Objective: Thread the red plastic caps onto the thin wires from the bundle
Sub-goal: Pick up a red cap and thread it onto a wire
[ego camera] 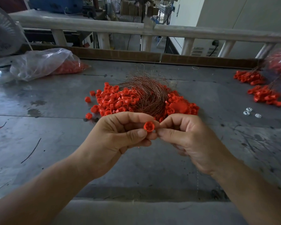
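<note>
My left hand pinches one red plastic cap between thumb and fingers, its open end facing me. My right hand sits right beside it, thumb and forefinger pinched together at the cap's right side; any wire between them is too thin to see. Behind both hands a heap of loose red caps lies on the grey table, with a curved bundle of thin copper wires lying on top of the heap.
A clear plastic bag of red caps lies at the back left. Clusters of caps on wires lie at the right, with a few small white parts near them. A rail runs behind the table. A fan stands far left.
</note>
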